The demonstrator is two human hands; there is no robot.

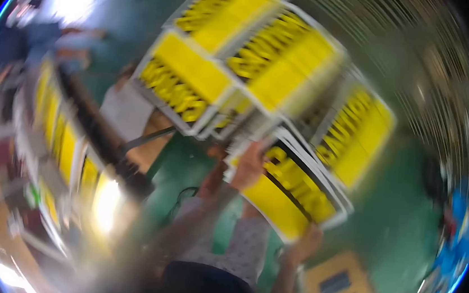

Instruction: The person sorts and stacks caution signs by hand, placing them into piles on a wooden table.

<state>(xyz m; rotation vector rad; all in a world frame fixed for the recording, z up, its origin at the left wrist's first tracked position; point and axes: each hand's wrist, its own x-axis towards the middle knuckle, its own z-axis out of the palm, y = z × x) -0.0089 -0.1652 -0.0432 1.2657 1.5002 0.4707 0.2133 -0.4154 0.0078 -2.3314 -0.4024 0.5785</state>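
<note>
A stack of yellow and black printed sheets (292, 191) with white borders is tilted in front of my body. At its left end, my left hand (249, 165) is closed on the edge, fingers lying over the top sheet. My right hand (307, 243) grips the near right corner, its fingertips partly hidden under the paper. Beyond the sheets stand more piles of similar yellow prints, one pile (354, 132) to the right and others (283, 55) farther away. Motion blurs the lettering, so I cannot read it for sure.
A dark rail-like machine part (101, 128) runs along the left, beside a row of yellow printed sheets (60, 135). A cardboard box (342, 289) with dark panels is at lower right. People (35, 48) are at upper left. The floor (397, 218) is green.
</note>
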